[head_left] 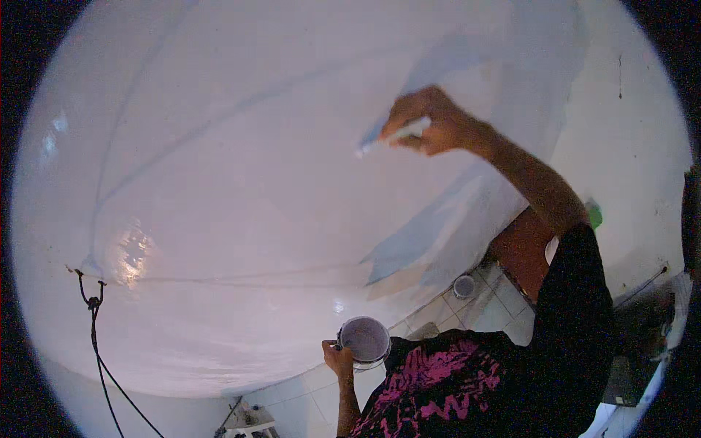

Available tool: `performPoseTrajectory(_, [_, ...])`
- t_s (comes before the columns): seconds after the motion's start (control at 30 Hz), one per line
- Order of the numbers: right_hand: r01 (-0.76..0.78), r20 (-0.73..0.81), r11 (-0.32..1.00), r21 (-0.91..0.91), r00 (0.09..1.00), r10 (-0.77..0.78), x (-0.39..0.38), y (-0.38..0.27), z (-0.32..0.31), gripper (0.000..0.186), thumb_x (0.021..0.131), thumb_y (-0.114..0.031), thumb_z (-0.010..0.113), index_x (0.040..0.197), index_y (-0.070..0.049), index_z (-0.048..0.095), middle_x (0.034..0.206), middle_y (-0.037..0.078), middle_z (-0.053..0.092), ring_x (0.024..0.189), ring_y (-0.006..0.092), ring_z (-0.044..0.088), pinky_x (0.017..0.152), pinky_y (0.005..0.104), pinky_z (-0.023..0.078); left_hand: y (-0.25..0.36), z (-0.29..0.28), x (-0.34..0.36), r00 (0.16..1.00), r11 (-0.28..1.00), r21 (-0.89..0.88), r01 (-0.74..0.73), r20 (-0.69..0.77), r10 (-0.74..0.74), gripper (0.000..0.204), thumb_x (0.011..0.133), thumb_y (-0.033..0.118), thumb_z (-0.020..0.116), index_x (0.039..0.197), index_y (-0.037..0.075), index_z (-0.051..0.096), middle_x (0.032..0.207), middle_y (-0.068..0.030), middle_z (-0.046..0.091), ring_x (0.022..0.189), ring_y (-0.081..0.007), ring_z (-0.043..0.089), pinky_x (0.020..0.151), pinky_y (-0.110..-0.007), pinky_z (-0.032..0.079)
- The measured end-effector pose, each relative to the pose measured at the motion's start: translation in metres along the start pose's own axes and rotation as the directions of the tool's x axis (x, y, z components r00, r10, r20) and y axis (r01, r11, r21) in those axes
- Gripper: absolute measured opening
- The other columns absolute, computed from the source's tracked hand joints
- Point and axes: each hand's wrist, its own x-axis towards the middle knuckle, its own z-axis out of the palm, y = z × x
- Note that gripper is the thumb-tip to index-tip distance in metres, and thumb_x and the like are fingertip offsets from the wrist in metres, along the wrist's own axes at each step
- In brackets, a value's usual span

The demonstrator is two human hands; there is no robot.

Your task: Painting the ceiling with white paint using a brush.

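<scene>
High up against the pale, pinkish-white wall (255,190), my right hand (438,120) is closed around the light handle of a paintbrush (410,132). The brush points down and left, and its tip is at or close to the wall; motion blur hides whether it touches. Lower down, my left hand (337,359) grips the side of a small paint bucket (367,340) near my body. Greyish-lilac paint shows inside the bucket. My right arm casts a bluish shadow on the wall.
At the left, a dark cord (94,321) hangs from a wall fixing. Another small bucket (464,286) stands on the tiled floor (491,310) beside a reddish-brown surface (522,252). A white stand (252,422) with items sits at the bottom; a dark box (622,381) lies lower right.
</scene>
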Motion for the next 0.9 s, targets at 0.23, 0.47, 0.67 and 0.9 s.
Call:
performPoseTrajectory(0.23, [0.292,-0.182,0.910,-0.294,0.918,-0.353,0.118,-0.021,-0.102,0.020,0.073,-0.006,0.072,0.093,-0.011,0.071,0.085,0.008,0.067,0.078,0.0226,0.064,0.069,0.0344,0.051,-0.009,0.009,-0.003,0.999,0.999,0.032,-0.013,-0.033,0.015,0.035,0.058,0.008,0.065,0.087,0.004,0.046,0.066,-0.0162,0.058,0.060,-0.0348,0.059,0.058,-0.043,0.047])
performPoseTrajectory(0.47, [0.193,-0.216,0.745,-0.639,0.884,-0.414,0.089,0.010,-0.066,0.015,0.077,-0.012,0.071,0.092,-0.014,0.071,0.091,0.006,0.069,0.086,0.0235,0.066,0.078,0.0350,0.053,-0.023,0.012,-0.009,0.999,0.996,-0.092,-0.014,-0.036,0.010,0.033,0.058,0.007,0.064,0.086,0.004,0.046,0.067,-0.0163,0.058,0.064,-0.0361,0.059,0.062,-0.045,0.047])
performPoseTrajectory(0.67, [0.189,-0.297,0.811,-0.554,0.865,-0.404,-0.058,0.044,0.046,0.019,0.074,-0.016,0.073,0.093,-0.018,0.071,0.098,0.003,0.068,0.091,0.0236,0.066,0.075,0.0367,0.054,0.011,0.005,-0.009,0.980,0.961,-0.196,0.197,0.045,-0.192,0.030,0.059,0.006,0.061,0.085,0.003,0.046,0.064,-0.0131,0.056,0.061,-0.0280,0.058,0.057,-0.041,0.046])
performPoseTrajectory(0.9, [0.114,-0.090,0.938,-0.328,0.984,-0.152,-0.152,-0.004,0.124,0.020,0.070,-0.012,0.073,0.090,-0.011,0.070,0.099,0.006,0.066,0.092,0.0228,0.065,0.072,0.0345,0.055,-0.016,0.003,-0.007,0.992,0.950,-0.286,0.127,0.029,-0.124,0.028,0.059,0.004,0.060,0.082,0.003,0.044,0.063,-0.0123,0.052,0.056,-0.0248,0.050,0.054,-0.037,0.043])
